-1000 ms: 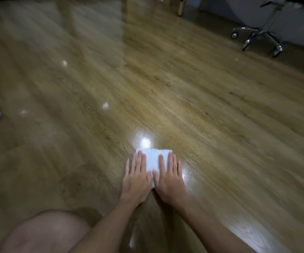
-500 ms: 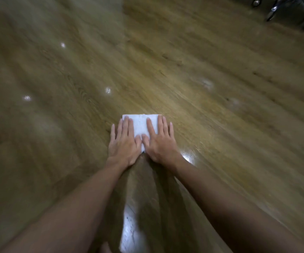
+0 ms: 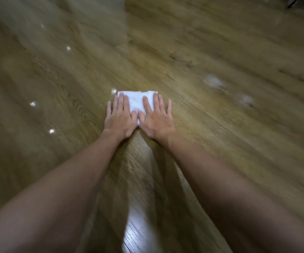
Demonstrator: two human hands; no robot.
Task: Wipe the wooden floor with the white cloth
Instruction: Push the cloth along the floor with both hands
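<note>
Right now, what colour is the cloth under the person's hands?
White, plain with no pattern; the cloth lies folded on the brown wooden floor, seen in the head view.

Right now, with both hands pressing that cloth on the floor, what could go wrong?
The white cloth is small and both hands, left hand and right hand, overhang it, so fingers may drag on the wooden floor. The arms are stretched far forward; on this glossy floor the cloth might slip and tip the person.
</note>
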